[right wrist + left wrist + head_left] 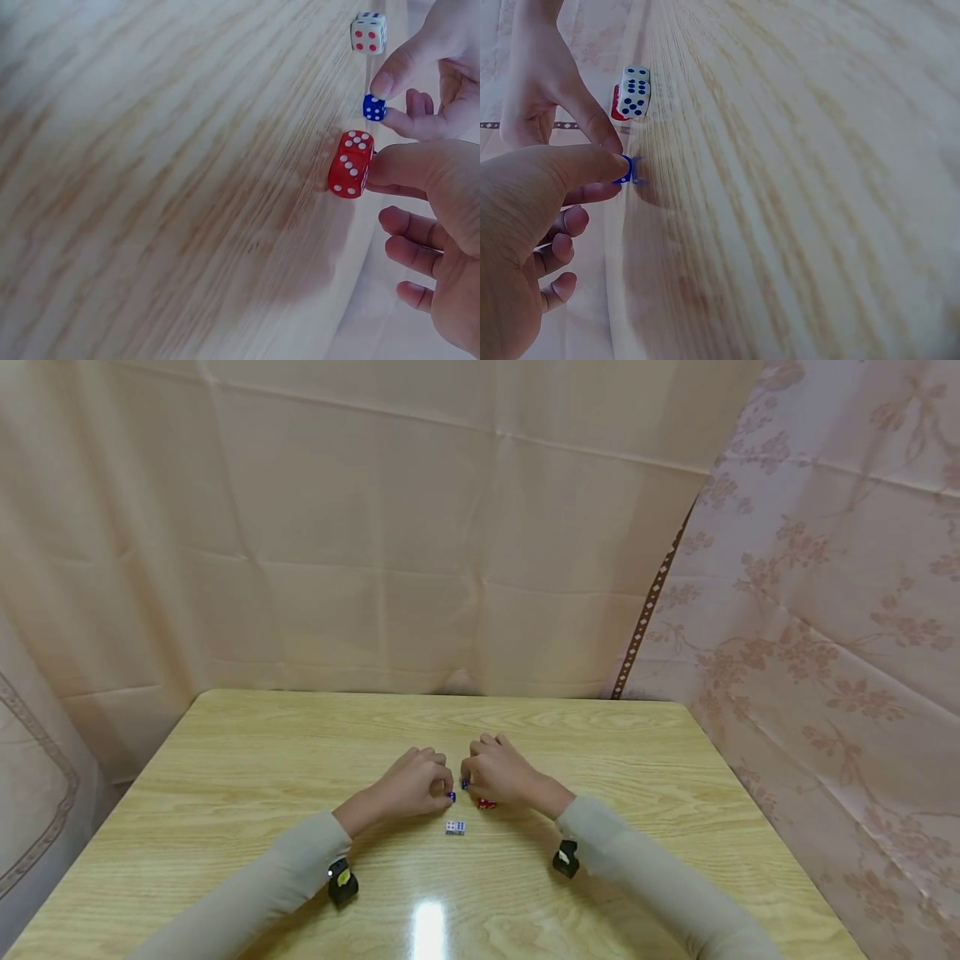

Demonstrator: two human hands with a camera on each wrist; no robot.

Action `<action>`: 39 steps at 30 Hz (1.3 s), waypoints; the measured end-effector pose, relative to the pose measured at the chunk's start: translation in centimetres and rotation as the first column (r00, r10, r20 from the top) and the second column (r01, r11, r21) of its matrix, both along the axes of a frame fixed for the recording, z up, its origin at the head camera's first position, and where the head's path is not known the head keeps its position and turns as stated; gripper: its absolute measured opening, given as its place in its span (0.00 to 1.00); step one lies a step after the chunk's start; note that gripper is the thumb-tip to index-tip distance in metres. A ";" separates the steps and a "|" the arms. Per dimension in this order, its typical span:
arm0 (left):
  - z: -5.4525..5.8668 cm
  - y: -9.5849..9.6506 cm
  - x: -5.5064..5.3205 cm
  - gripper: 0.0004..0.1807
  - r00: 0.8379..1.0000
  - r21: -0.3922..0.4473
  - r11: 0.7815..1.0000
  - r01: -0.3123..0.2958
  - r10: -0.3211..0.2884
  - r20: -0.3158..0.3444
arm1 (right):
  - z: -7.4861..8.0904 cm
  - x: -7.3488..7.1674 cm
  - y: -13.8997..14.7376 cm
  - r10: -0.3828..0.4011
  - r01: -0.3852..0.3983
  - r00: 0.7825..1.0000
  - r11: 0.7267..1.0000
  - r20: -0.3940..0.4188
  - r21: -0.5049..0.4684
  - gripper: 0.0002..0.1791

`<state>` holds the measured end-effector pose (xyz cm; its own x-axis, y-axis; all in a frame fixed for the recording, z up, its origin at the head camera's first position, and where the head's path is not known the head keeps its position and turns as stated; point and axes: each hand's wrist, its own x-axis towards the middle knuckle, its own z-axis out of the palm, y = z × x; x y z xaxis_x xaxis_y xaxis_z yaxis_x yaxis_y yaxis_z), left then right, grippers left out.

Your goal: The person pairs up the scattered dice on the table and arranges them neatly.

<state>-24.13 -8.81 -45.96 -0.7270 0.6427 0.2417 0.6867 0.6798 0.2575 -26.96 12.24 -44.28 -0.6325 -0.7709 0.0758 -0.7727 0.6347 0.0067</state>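
Observation:
My left hand [414, 783] pinches a small blue die with white pips [374, 108] between thumb and forefinger, low at the tabletop. Just to the right, my right hand [501, 770] has a second blue die [465, 784] between its thumb and forefinger; the red dice hide that die in the right wrist view. The two hands face each other with a narrow gap between them. Two red dice [351, 165] sit side by side beneath the right hand. Closer to the body, two white dice [455, 828] stand together on the table.
The wood-grain table [300, 727] reaches back to a beige curtain [360, 527]. A flowered cloth [840, 635] hangs along the right side. Each sleeve carries a black wrist camera [342, 883]. A bright light reflection lies on the near tabletop.

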 end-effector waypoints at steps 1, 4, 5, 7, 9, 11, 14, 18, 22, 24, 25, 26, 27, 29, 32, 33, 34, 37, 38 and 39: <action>0.0 0.0 0.0 0.07 1.000 -0.001 1.000 -0.001 0.001 0.000 | 0.0 0.1 0.0 0.001 -0.001 1.000 1.000 0.000 0.000 0.06; 0.0 0.0 0.0 0.07 1.000 -0.005 1.000 -0.003 0.003 0.001 | 0.1 0.4 -0.1 0.004 -0.004 1.000 1.000 0.014 -0.006 0.06; 0.0 0.0 0.0 0.07 1.000 -0.006 1.000 -0.005 0.005 0.000 | 0.1 0.5 -0.1 0.005 -0.004 1.000 1.000 0.022 -0.006 0.06; 0.0 0.0 0.0 0.08 1.000 -0.008 1.000 -0.005 0.005 -0.001 | 0.2 0.6 -0.2 0.006 -0.006 1.000 1.000 0.029 -0.006 0.06; 0.0 0.0 0.0 0.08 1.000 -0.008 1.000 -0.006 0.006 -0.002 | 0.3 0.8 -0.2 0.012 -0.011 0.999 1.000 0.033 -0.009 0.06; -0.1 0.0 0.0 0.08 1.000 -0.008 1.000 -0.004 0.004 -0.003 | 0.3 1.0 -0.3 0.017 -0.016 0.999 1.000 0.028 -0.010 0.06; -0.1 -0.1 -0.1 0.08 1.000 -0.002 1.000 -0.001 0.001 -0.001 | 0.4 1.2 -0.3 0.022 -0.022 1.000 1.000 0.021 -0.015 0.06; -0.2 -0.1 0.0 0.08 1.000 0.002 1.000 -0.002 0.002 0.007 | 0.4 1.4 -0.3 0.024 -0.023 0.999 0.999 0.027 -0.024 0.06; -0.1 -0.1 0.0 0.08 1.000 0.004 1.000 -0.004 0.004 0.008 | 0.4 1.6 -0.3 0.031 -0.030 0.999 0.999 0.023 -0.029 0.06; -0.1 -0.1 0.0 0.07 1.000 0.008 1.000 -0.003 0.003 0.007 | 0.4 1.7 -0.3 0.032 -0.032 0.999 0.999 0.020 -0.027 0.05; -0.1 -0.1 0.0 0.07 1.000 0.009 1.000 -0.003 0.003 0.007 | 0.3 1.7 -0.3 0.032 -0.032 0.999 0.999 0.019 -0.026 0.05; -0.1 -0.1 0.0 0.07 1.000 0.010 1.000 -0.004 0.004 0.007 | 0.3 1.7 -0.3 0.034 -0.033 0.999 0.999 0.017 -0.028 0.05; -0.1 -0.1 0.0 0.07 1.000 0.011 1.000 -0.005 0.005 0.005 | 0.3 1.8 -0.3 0.034 -0.034 0.999 0.999 0.017 -0.030 0.05; -0.2 -0.1 0.1 0.07 1.000 0.011 1.000 -0.005 0.005 0.003 | 0.3 1.8 -0.3 0.039 -0.038 0.999 0.999 0.012 -0.036 0.04; -0.2 0.0 0.1 0.07 1.000 0.009 1.000 -0.009 0.009 -0.001 | 0.2 1.9 -0.3 0.044 -0.043 0.999 0.998 0.003 -0.042 0.04; -0.2 0.0 0.1 0.07 1.000 0.008 1.000 -0.009 0.009 -0.002 | 0.2 1.9 -0.3 0.043 -0.043 0.999 0.998 0.002 -0.039 0.04; -0.2 0.0 0.1 0.07 1.000 0.007 1.000 -0.010 0.010 -0.001 | 0.2 2.0 -0.3 0.044 -0.044 0.999 0.998 0.000 -0.039 0.04; -0.2 0.0 0.0 0.07 1.000 0.009 1.000 -0.011 0.011 0.000 | 0.2 2.1 -0.3 0.045 -0.045 0.999 0.998 0.000 -0.039 0.04; -0.2 0.0 0.1 0.07 1.000 0.011 1.000 -0.011 0.011 0.000 | 0.3 2.1 -0.3 0.047 -0.047 0.999 0.998 0.000 -0.041 0.04; -0.3 0.0 0.0 0.07 1.000 0.012 1.000 -0.011 0.011 0.000 | 0.3 2.1 -0.3 0.050 -0.050 0.999 0.998 0.000 -0.043 0.04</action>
<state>-24.08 -8.83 -46.23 -0.7340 0.6318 0.2491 0.6792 0.6843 0.2654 -24.82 11.92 -43.99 -0.5932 -0.7976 0.1095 -0.8036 0.5948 -0.0205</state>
